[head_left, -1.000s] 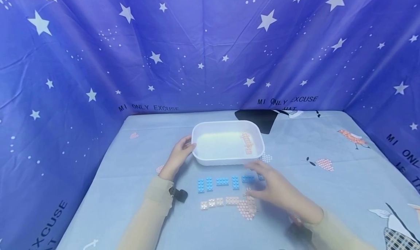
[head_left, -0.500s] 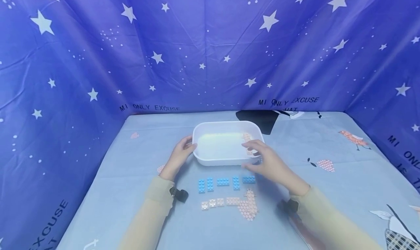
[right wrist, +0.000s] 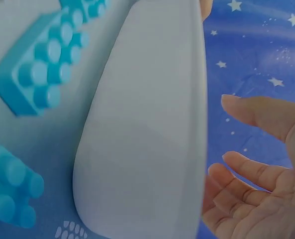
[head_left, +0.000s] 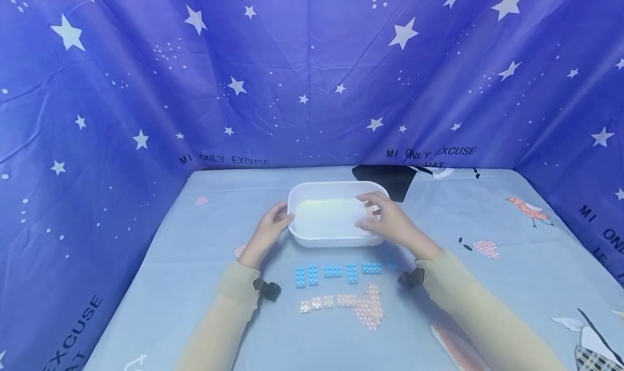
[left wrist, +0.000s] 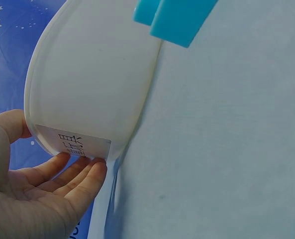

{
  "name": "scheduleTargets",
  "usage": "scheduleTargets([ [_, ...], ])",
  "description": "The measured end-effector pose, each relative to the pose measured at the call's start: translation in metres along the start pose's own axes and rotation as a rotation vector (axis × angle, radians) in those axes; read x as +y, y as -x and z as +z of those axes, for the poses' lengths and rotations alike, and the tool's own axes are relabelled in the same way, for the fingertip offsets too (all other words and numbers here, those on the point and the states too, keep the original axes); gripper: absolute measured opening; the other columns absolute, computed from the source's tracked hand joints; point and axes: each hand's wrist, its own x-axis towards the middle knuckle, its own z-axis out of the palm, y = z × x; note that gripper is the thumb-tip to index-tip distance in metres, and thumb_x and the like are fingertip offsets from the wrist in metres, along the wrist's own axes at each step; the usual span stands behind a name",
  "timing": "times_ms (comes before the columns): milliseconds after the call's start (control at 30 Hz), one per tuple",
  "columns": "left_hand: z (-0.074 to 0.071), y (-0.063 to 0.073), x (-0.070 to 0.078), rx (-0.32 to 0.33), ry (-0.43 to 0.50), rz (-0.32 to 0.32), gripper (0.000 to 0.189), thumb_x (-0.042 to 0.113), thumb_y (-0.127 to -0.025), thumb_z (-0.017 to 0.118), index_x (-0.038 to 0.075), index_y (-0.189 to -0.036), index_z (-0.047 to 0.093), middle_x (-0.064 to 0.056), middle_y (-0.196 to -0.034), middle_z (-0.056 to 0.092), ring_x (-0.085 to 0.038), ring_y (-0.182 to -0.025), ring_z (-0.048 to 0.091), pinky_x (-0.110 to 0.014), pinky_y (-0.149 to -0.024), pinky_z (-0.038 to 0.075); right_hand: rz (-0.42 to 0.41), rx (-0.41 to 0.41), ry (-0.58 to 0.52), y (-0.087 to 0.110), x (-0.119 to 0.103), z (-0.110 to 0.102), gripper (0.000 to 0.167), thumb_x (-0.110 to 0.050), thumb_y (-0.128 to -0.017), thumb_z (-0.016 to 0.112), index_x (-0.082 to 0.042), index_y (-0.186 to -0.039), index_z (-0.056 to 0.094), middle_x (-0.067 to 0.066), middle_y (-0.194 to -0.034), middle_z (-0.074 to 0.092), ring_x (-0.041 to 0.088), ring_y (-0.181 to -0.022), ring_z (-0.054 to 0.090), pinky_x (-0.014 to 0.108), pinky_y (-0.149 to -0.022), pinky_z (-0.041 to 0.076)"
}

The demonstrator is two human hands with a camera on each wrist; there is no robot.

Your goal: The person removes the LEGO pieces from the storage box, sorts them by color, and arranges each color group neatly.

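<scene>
A white plastic box stands on the bedsheet. My left hand holds its left end, thumb at the rim; in the left wrist view the fingers press the labelled end wall. Over the box's right end is my right hand. Its thumb and fingers are apart in the right wrist view, with nothing visible between them. Pale orange bricks inside the box are mostly hidden behind that hand. Several blue toy bricks lie in a row in front of the box.
Nearer to me is a row of several pale pink bricks, ending in longer pieces over a printed heart. A starry blue curtain hangs behind and at both sides. The grey-blue sheet carries printed figures.
My right hand has moved from above the right end of the blue brick row, up and over the box's right end. The left hand has kept its hold on the box.
</scene>
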Motion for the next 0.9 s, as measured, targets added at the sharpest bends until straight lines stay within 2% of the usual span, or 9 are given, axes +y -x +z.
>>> scheduleTargets([
  [233,0.0,-0.001,-0.002,-0.004,0.017,0.008,0.056,0.027,-0.095,0.061,0.011,-0.145,0.042,-0.015,-0.148,0.044,-0.035,-0.134,0.046,-0.053,-0.112,0.038,0.105,-0.074,0.034,-0.015,0.01,0.003,0.066,-0.018,-0.083,0.076,-0.004,-0.14,0.047,0.02,-0.144,0.043,0.042,-0.125,0.05,0.054,-0.1,0.048],
  [467,0.0,0.0,-0.002,0.001,0.016,0.017,0.054,0.026,-0.095,0.06,0.009,-0.143,0.043,-0.016,-0.147,0.046,-0.035,-0.133,0.047,-0.052,-0.112,0.038,0.2,-0.095,0.071,-0.028,0.015,0.006,0.069,-0.023,-0.084,0.075,-0.006,-0.143,0.043,0.022,-0.147,0.04,0.042,-0.131,0.045,0.056,-0.109,0.039],
  [633,0.0,0.0,-0.001,0.001,0.018,0.018,0.053,0.025,-0.095,0.06,0.009,-0.143,0.043,-0.016,-0.147,0.046,-0.035,-0.133,0.047,-0.051,-0.112,0.038,0.217,-0.105,0.096,-0.033,0.017,0.01,0.07,-0.023,-0.086,0.073,-0.003,-0.144,0.04,0.025,-0.149,0.037,0.042,-0.134,0.042,0.055,-0.115,0.032],
  [900,0.0,0.0,0.0,0.003,0.019,0.015,0.054,0.025,-0.095,0.06,0.009,-0.144,0.043,-0.016,-0.146,0.047,-0.035,-0.132,0.048,-0.052,-0.111,0.039,0.23,-0.119,0.084,-0.04,0.021,0.012,0.072,-0.019,-0.085,0.073,0.005,-0.143,0.038,0.029,-0.143,0.041,0.041,-0.13,0.044,0.052,-0.116,0.032],
])
